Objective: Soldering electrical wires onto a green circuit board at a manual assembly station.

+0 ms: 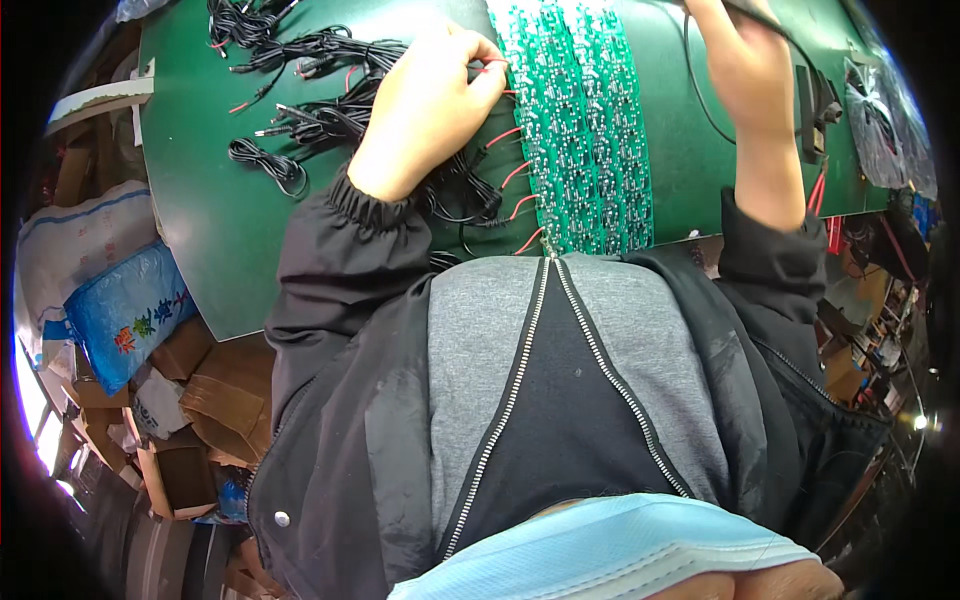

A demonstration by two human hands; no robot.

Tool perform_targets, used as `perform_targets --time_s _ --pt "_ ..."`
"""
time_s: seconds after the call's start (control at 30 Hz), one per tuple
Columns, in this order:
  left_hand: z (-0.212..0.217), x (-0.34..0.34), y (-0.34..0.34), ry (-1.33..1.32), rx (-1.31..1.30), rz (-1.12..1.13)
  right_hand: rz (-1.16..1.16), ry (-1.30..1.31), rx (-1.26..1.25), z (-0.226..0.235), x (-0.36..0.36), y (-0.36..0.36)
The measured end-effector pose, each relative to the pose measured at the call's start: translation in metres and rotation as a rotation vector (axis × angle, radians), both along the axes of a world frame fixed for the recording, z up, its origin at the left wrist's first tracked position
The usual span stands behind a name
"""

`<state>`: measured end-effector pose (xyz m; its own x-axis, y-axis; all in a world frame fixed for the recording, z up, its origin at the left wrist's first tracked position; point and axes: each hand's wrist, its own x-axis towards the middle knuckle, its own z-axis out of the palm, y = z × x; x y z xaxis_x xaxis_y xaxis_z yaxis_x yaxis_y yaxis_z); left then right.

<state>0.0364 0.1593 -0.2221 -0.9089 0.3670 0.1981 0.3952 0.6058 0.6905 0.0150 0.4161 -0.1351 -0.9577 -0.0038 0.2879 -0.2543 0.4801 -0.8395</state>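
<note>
A panel of green circuit boards, dense with small parts, lies in front of me. Short red wires stick out along its left edge. My left hand is closed at that edge, pinching the end of a red wire between thumb and fingertips. Bundles of black cables with plugs lie left of it and partly under my wrist. To the right of the panel, my right hand is raised with fingers curled. A black cord loops beside it; the top edge cuts off what it holds.
All this lies on a green tabletop. Clear plastic bags and a dark stand are at the right edge. Below on the left are a blue package, a white sack and cardboard boxes.
</note>
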Motion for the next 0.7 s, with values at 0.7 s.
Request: perform_targets --time_s 0.7 --pt "0.015 0.005 0.006 -0.014 0.024 -0.001 0.255 -0.241 -0.187 -0.016 0.094 0.013"
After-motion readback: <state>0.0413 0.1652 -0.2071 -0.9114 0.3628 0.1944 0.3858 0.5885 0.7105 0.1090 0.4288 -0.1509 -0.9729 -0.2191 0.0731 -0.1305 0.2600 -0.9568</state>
